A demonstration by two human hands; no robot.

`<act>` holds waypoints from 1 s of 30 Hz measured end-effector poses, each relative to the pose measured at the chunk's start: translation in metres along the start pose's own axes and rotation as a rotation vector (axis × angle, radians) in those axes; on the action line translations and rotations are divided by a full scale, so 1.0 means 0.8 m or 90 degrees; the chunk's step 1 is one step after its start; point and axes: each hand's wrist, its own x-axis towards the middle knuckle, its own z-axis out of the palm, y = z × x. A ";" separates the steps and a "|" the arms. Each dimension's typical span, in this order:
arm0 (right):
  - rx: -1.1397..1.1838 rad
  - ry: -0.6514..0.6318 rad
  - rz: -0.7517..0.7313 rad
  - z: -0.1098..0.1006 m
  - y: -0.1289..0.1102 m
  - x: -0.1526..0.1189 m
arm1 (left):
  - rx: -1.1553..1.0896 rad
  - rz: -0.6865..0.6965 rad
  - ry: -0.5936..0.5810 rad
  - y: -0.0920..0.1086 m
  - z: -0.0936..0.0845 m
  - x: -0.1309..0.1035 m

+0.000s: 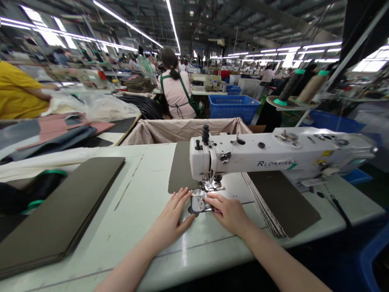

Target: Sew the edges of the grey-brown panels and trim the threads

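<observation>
The sewing machine head hides the far part of the dark piece behind it. The needle area at 12 o'clock from the hands is too small to read; what the right hand fingertips press cannot be determined. The stack of dark sheets at 9 o'clock is cut by the left edge. Both forearms leave the bottom edge. Background workers are blurred.

A garment factory: a sewing machine at 1 o'clock, workers' tables and long ceiling lights at 11 o'clock.
</observation>
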 end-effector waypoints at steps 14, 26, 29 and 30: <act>-0.009 0.014 0.016 -0.006 -0.009 -0.004 | 0.221 -0.163 0.140 0.003 -0.015 0.002; 0.006 0.031 0.043 -0.043 -0.022 -0.027 | 0.243 -0.157 0.046 -0.019 -0.010 -0.104; 0.073 0.120 0.126 -0.061 -0.027 -0.070 | 0.177 -0.095 0.050 -0.004 -0.002 -0.140; 0.102 0.140 0.158 -0.064 -0.028 -0.088 | 0.147 -0.081 0.054 0.003 0.001 -0.147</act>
